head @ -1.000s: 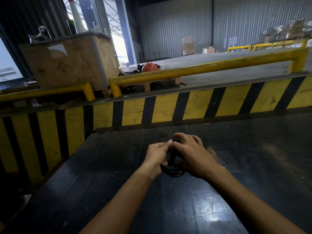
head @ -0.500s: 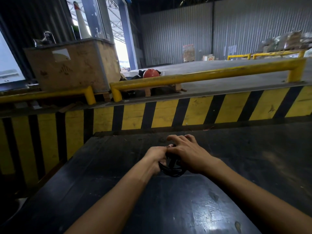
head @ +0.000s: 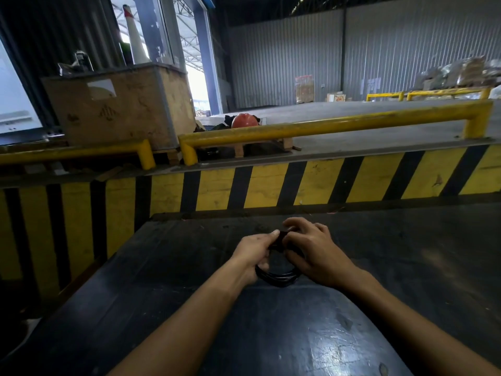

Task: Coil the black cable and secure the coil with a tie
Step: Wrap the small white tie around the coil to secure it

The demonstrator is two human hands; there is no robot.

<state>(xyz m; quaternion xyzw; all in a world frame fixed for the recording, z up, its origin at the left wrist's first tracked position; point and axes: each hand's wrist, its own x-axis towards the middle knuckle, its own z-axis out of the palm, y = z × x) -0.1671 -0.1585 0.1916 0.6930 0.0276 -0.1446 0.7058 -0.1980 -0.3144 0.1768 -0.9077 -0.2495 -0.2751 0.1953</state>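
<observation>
— Surface: we record a dark, scuffed metal table [head: 271,335] below a yellow-and-black striped barrier [head: 271,185].

— And the coiled black cable [head: 276,275]?

— We find it on that table, between both hands. Left hand [head: 253,253] and right hand [head: 314,253] pinch its far side, fingers closed. Tie: we cannot tell.
</observation>
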